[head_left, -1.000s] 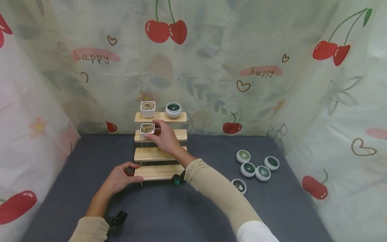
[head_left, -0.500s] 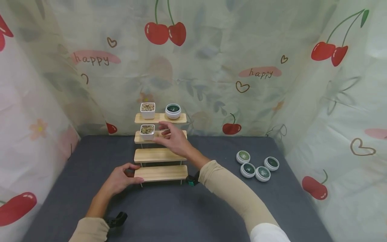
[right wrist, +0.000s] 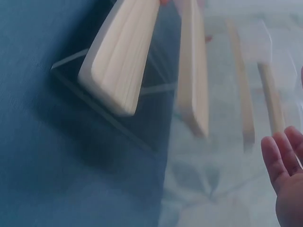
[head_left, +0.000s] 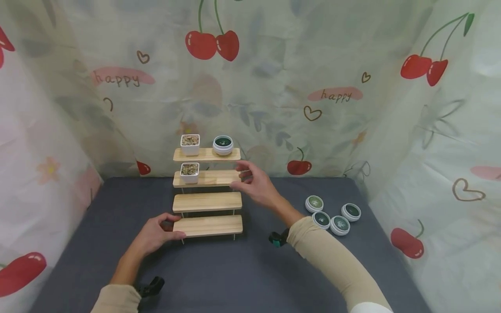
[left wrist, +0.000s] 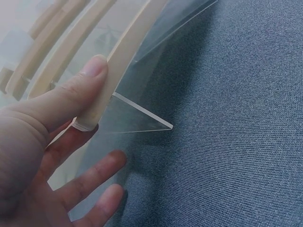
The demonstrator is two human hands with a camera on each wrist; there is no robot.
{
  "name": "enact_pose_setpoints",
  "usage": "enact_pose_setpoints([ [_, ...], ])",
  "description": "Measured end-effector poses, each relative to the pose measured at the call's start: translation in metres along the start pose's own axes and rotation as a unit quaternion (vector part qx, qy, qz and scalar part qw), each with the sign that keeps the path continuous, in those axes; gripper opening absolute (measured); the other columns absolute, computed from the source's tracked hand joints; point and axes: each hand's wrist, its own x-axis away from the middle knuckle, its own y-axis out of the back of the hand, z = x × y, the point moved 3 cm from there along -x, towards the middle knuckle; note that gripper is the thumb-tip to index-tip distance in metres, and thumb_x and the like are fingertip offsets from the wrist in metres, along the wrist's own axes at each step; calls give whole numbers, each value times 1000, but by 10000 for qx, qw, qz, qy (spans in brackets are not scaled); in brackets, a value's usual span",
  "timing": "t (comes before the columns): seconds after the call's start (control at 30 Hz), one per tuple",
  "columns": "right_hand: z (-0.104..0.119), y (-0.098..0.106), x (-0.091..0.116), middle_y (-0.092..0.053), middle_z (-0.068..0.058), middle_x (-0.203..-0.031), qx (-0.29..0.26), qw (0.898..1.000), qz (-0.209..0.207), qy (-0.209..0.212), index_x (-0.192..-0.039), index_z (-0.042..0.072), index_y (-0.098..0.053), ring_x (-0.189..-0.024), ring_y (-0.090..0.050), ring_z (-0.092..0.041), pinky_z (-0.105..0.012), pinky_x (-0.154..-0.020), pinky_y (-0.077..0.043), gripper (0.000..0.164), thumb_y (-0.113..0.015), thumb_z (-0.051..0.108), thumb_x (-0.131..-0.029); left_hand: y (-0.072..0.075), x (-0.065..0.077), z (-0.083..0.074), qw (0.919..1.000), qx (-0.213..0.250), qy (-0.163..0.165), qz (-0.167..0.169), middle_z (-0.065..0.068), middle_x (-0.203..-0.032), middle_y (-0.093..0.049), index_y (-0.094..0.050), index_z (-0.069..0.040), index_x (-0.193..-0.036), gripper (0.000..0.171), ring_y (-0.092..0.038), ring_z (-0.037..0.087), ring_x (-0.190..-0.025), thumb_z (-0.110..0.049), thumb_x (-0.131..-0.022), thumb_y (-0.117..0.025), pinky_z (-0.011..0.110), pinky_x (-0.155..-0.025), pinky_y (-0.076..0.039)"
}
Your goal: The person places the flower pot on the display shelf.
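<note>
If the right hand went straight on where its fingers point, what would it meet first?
Probably the second shelf from the top, at its right end; the right hand appears right beside it, though the depth is unclear.

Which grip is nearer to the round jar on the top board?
Right. The right grip is below the jar, to its right; the left grip is lower, to the jar's left, holding the bottom board.
</note>
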Motion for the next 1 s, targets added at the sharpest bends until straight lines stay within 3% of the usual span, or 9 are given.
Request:
enact_pose_setpoints([
  [0.13, -17, 20, 10, -61, -10, -138, 109, 9994, -215, -232, -149, 14, -47, -122, -62, -28, -46, -99, -51, 69, -79, 31, -91, 0, 2, -1, 10000, 5, 34, -38, 16, -113, -73, -64, -7, -130, 72, -69, 18, -90, -41, -73, -92, 31, -73, -51],
  [0.3, -39, 49, 26, -61, -4, -138, 400, 9968, -456, -514, -149, 20, -47, -125, -61, -31, -47, -99, -51, 69, -79, 36, -91, -1, -1, 0, 10000, 23, 4, -73, 16, -112, -73, -65, -7, -129, 70, -69, 18, -90, -39, -73, -92, 31, -73, -51],
  [0.7, -94, 120, 70, -59, -13, -142, 1118, 9858, -901, -873, -151, 17, -44, -127, -59, -34, -51, -99, -51, 75, -78, 42, -89, 2, 1, 1, 9999, -36, 116, -120, 16, -113, -73, -65, -7, -129, 72, -68, 18, -91, -40, -72, -93, 30, -73, -51],
  [0.83, -118, 135, 86, -58, -14, -143, 1429, 9777, -932, -1221, -152, 15, -43, -129, -57, -34, -51, -101, -50, 79, -77, 48, -88, 2, 2, -1, 9999, -64, 88, -107, 16, -114, -73, -65, -7, -129, 71, -68, 18, -91, -40, -72, -93, 30, -73, -51],
  [1.0, -141, 145, 101, -54, -16, -148, 1426, 9718, -950, -1621, -154, 14, -40, -134, -53, -36, -53, -104, -47, 88, -78, 54, -86, 0, 1, -1, 9999, -43, 96, -106, 15, -113, -73, -65, -7, -129, 70, -68, 18, -90, -39, -73, -93, 31, -73, -51],
])
